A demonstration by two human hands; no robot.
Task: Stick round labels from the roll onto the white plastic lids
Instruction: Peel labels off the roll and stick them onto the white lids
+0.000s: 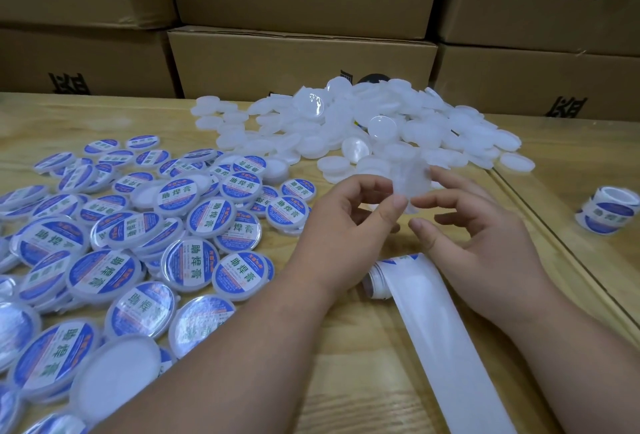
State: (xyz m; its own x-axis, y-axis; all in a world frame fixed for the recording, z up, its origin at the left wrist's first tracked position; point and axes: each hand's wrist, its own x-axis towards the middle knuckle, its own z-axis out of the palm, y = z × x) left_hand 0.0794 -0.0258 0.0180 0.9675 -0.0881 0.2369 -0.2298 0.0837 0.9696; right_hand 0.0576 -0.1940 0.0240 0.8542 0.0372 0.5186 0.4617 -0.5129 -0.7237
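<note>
While both hands hover over the wooden table, a blurred white lid sits between them. The left hand pinches its edge between thumb and fingertips; the right hand has loosely curled fingers beside it, and whether they touch the lid is hard to tell. No label shows on this lid.

Risks, as a judgement: the light pinch could let the slick lid slip or spin, and a label laid on while it moves could land off-centre or crease. The roll of labels lies under the wrists, its bare white backing strip trailing toward the viewer; a forearm could drag it or tug the strip.

Plain lids are round, shallow, milky white and slightly see-through, piled in a loose heap just behind the hands. Finished lids carry glossy blue-and-white round labels with green characters, spread at left. A second roll stands at the far right. Cardboard boxes line the back.
</note>
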